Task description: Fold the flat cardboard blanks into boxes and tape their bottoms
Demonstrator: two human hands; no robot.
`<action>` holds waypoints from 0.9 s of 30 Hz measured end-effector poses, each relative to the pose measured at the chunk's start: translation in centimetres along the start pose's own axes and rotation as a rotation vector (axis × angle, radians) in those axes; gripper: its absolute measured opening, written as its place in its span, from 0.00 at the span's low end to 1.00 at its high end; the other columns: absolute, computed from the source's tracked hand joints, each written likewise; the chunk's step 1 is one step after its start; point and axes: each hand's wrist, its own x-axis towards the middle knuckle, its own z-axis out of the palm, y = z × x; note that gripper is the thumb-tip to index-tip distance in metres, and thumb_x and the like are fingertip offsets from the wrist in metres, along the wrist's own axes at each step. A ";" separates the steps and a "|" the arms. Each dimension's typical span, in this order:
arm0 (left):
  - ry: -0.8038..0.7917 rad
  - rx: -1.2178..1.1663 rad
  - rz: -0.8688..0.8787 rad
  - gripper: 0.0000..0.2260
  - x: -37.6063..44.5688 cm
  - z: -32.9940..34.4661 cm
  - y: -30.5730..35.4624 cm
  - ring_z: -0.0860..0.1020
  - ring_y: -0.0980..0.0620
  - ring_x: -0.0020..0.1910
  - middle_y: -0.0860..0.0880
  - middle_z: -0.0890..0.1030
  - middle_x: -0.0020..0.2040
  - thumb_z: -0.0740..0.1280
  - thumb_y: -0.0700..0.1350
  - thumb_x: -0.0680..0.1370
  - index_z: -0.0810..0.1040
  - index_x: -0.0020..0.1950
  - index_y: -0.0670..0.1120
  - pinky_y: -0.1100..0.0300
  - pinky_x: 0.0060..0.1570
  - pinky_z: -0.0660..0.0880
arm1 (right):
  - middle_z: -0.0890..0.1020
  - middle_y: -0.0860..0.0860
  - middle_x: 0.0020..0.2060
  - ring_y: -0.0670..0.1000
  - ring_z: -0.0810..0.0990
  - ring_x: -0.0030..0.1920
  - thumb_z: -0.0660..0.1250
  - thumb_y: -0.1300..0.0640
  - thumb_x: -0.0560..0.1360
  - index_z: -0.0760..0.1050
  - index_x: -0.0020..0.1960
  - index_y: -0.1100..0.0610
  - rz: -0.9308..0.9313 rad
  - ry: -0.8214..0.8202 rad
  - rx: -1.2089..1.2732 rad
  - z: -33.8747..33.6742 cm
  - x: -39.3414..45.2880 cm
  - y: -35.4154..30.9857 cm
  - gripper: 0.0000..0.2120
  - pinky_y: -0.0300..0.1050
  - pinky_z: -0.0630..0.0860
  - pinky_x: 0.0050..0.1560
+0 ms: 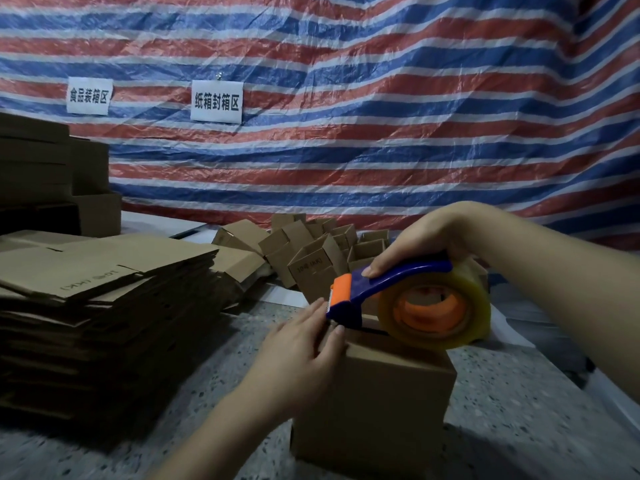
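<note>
A small folded cardboard box (384, 400) stands on the speckled floor in front of me, flaps closed on top. My right hand (426, 237) grips the blue handle of a tape dispenser (398, 275) with an orange blade guard and a clear tape roll (433, 306), held over the box's top seam. My left hand (298, 351) rests on the box's near left top edge with fingers straight, fingertips just under the dispenser's blade. A tall stack of flat cardboard blanks (100, 299) lies to the left.
Several folded boxes (311, 254) lie in a heap behind the dispenser, against a red, white and blue striped tarp (381, 116) bearing two paper signs. More brown cartons (45, 168) are piled at the far left. Speckled floor (519, 393) extends to the right.
</note>
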 end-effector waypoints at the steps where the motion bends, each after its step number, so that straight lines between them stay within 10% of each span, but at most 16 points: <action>1: -0.010 0.044 -0.005 0.24 0.0 0.1 -0.1 0.61 0.59 0.75 0.60 0.60 0.78 0.49 0.64 0.82 0.57 0.78 0.64 0.46 0.76 0.57 | 0.87 0.52 0.39 0.49 0.86 0.37 0.77 0.33 0.57 0.79 0.56 0.54 0.003 0.002 -0.009 0.0 0.0 -0.1 0.35 0.42 0.81 0.36; 9: -0.004 0.330 0.042 0.40 -0.1 -0.5 0.1 0.57 0.59 0.77 0.59 0.60 0.78 0.31 0.74 0.69 0.54 0.78 0.63 0.48 0.76 0.47 | 0.87 0.54 0.39 0.50 0.86 0.36 0.78 0.33 0.56 0.81 0.54 0.57 0.041 0.016 -0.038 -0.5 0.7 -0.1 0.36 0.43 0.81 0.35; 27: -0.053 0.472 0.068 0.34 1.0 -1.0 0.0 0.58 0.57 0.77 0.56 0.63 0.78 0.39 0.69 0.78 0.49 0.81 0.55 0.53 0.76 0.46 | 0.88 0.55 0.46 0.52 0.87 0.44 0.79 0.31 0.53 0.79 0.60 0.55 0.132 -0.018 -0.071 -1.2 0.4 5.2 0.42 0.45 0.82 0.42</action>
